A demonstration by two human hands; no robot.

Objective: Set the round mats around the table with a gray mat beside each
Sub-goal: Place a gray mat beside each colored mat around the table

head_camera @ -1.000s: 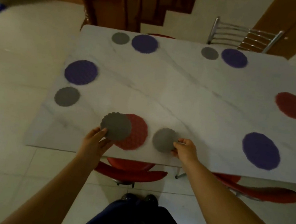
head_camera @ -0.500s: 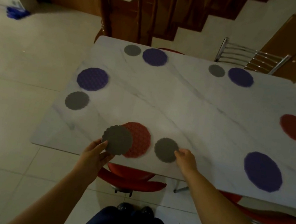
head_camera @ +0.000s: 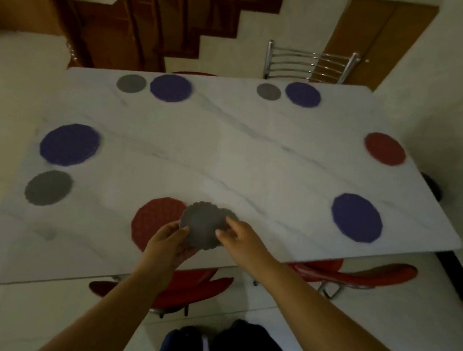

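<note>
Left hand [head_camera: 168, 240] pinches the near-left rim of a scalloped gray mat [head_camera: 202, 227] raised above the near table [head_camera: 227, 151] edge; right hand [head_camera: 241, 235] has its fingertips on the mat's right side, how firmly cannot be told. This mat hides most of a second gray mat [head_camera: 232, 215] behind it and overlaps the near red mat [head_camera: 153, 221]. Purple mat [head_camera: 356, 217] lies near right, red mat [head_camera: 385, 149] far right. A red chair [head_camera: 352, 275] is tucked under the near edge.
</note>
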